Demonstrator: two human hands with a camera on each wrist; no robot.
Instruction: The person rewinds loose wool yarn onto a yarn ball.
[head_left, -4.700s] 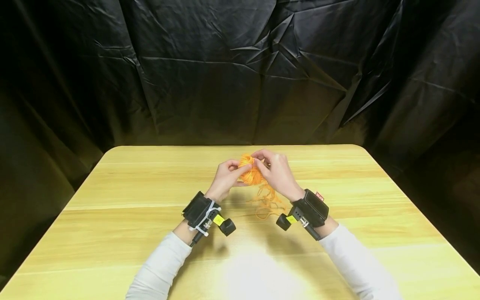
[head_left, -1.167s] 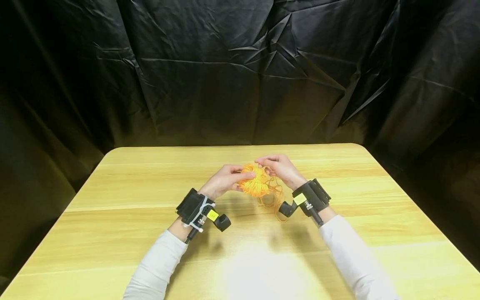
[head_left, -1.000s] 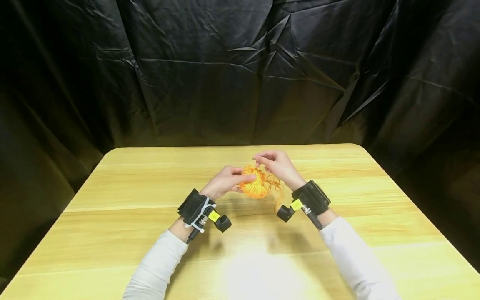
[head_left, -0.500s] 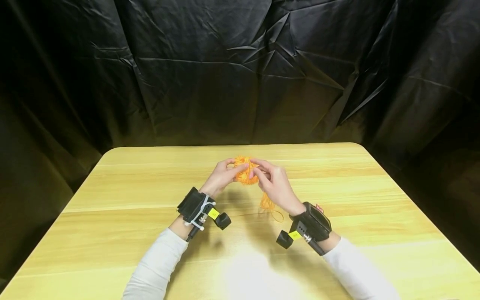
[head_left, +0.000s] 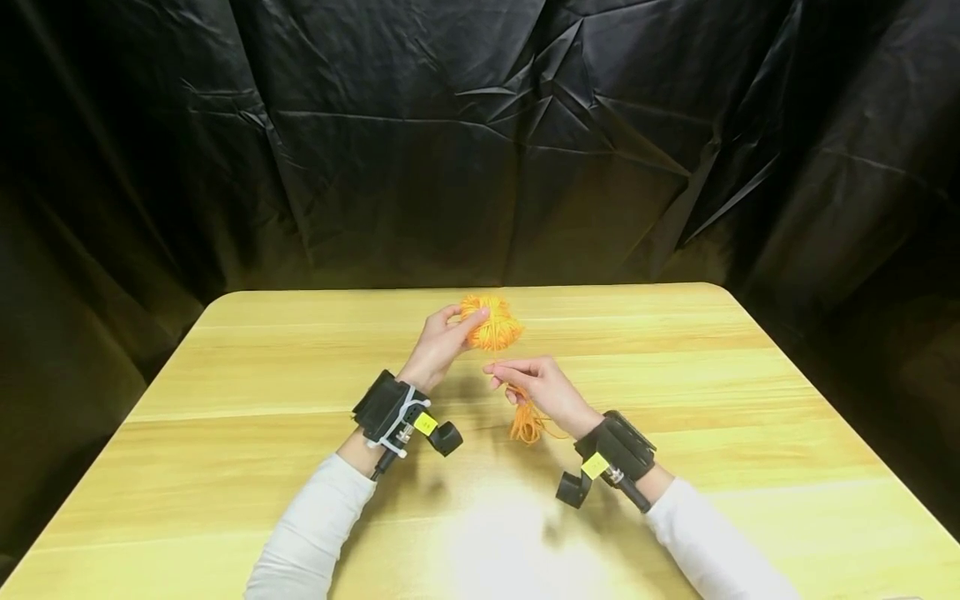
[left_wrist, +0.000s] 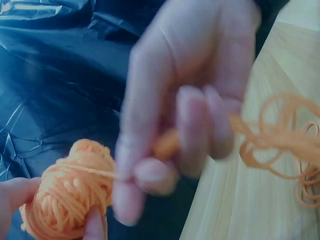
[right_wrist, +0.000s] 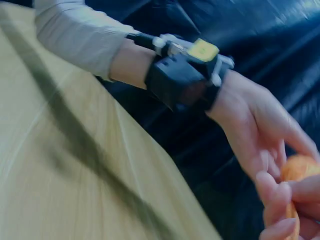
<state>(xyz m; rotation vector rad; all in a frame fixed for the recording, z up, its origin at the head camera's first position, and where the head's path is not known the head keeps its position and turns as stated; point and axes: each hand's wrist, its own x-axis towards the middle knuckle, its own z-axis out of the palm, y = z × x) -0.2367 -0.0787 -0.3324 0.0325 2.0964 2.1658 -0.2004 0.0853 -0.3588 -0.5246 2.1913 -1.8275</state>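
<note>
My left hand [head_left: 437,343] grips a ball of orange yarn [head_left: 493,323] above the far middle of the table, thumb across its near face. From the ball a taut strand runs to my right hand [head_left: 542,387], which pinches it between thumb and index finger, nearer to me than the ball. In the left wrist view the strand [left_wrist: 95,170] leaves the upper side of the ball [left_wrist: 62,200]. The curled lower fingers of the right hand hold a loose bundle of yarn [head_left: 527,423], whose loops hang below the palm.
The wooden table [head_left: 225,483] has a bright glare patch near its front. A black sheet [head_left: 390,167] hangs behind its far edge. Each wrist wears a black strap with a small camera [head_left: 447,439] sticking inward.
The right hand has moved from the ball toward me, drawing out a strand. Over the last second the left hand has lifted the ball farther away and slightly left.
</note>
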